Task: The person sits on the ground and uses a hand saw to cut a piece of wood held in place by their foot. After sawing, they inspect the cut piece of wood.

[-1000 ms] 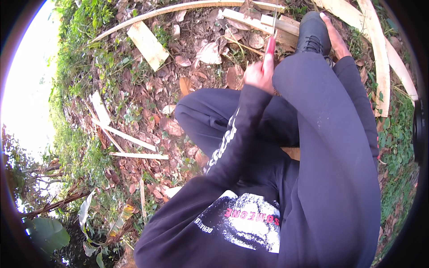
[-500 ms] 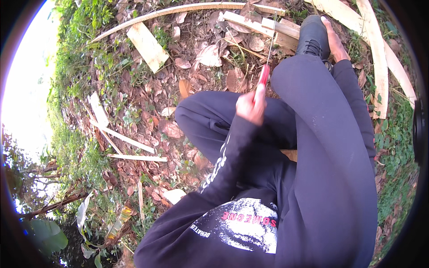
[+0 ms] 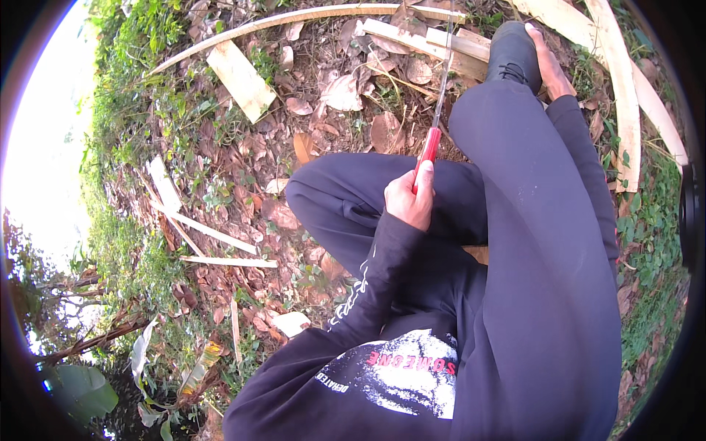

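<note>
My left hand (image 3: 412, 197) is closed round the red handle (image 3: 429, 151) of a handsaw. Its thin blade (image 3: 443, 84) points away from me and lies across a pale strip of wood (image 3: 460, 44) at the far side. My dark shoe (image 3: 515, 55) is at the right end of that strip. Beyond the shoe, my right hand (image 3: 553, 67) reaches down along its outer side. Most of that hand's fingers are hidden behind the shoe, so their grip cannot be made out.
A long curved wooden strip (image 3: 309, 16) spans the far ground. Wide strips (image 3: 621, 95) lie at the right. A short board (image 3: 243, 79) and thin slats (image 3: 213, 234) rest on the leaf litter at left. My bent legs (image 3: 544, 198) fill the middle.
My left hand has drawn the saw back toward my body, so its handle sits nearer. The right hand and shoe have hardly moved.
</note>
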Motion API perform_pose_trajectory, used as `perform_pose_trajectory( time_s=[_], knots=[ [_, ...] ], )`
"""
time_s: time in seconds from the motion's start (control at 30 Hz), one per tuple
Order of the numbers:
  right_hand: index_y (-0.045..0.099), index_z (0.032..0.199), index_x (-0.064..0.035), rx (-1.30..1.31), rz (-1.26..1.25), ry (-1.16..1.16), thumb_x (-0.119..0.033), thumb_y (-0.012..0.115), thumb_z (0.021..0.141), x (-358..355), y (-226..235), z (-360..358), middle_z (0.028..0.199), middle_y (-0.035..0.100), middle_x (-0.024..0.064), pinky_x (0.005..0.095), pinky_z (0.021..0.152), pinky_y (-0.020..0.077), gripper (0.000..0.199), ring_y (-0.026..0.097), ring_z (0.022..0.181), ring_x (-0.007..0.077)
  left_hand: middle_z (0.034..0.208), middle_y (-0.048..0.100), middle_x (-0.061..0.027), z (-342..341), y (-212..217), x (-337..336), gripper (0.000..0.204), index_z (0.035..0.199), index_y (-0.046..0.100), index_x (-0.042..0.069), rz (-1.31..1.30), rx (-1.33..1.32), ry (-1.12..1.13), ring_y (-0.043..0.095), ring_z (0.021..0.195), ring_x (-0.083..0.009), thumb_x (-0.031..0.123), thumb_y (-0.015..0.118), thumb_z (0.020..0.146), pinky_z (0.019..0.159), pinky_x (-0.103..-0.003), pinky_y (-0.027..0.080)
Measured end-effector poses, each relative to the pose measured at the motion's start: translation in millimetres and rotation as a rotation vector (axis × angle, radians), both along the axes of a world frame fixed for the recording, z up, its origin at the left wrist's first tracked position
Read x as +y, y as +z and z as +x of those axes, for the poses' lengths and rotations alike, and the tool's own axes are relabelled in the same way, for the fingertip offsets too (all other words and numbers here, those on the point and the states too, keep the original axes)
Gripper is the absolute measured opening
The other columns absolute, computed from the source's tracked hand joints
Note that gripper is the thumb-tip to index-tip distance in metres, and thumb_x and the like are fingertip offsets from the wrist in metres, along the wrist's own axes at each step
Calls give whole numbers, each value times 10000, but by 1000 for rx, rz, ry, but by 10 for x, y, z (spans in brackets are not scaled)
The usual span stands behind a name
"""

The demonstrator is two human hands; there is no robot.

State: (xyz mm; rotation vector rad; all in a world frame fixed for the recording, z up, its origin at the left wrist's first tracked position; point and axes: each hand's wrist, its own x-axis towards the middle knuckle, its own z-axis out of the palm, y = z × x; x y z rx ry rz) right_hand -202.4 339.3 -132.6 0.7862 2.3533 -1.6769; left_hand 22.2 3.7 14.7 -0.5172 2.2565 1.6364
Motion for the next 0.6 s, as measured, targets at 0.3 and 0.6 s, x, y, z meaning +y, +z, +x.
perform_pose_trajectory(
  time_s=[0.3,0.6],
  knots=[
    [452,1418,6,82,-218,-30,-578,535,904,-421,580,152,1454,453,128,322,1121,286,782,428,1323,230,519,512,-43,103,73,-144,500,678,611,-27,-128,40,33,486,495,-119,371,571,978,514,-321,410],
    [485,1383,27,50,-224,-1,-615,519,895,-555,758,223,1404,503,143,316,1094,319,807,477,1272,229,647,611,-239,-942,-63,135,452,815,720,12,-175,89,-47,654,668,-395,397,526,949,668,-440,518]
  ],
)
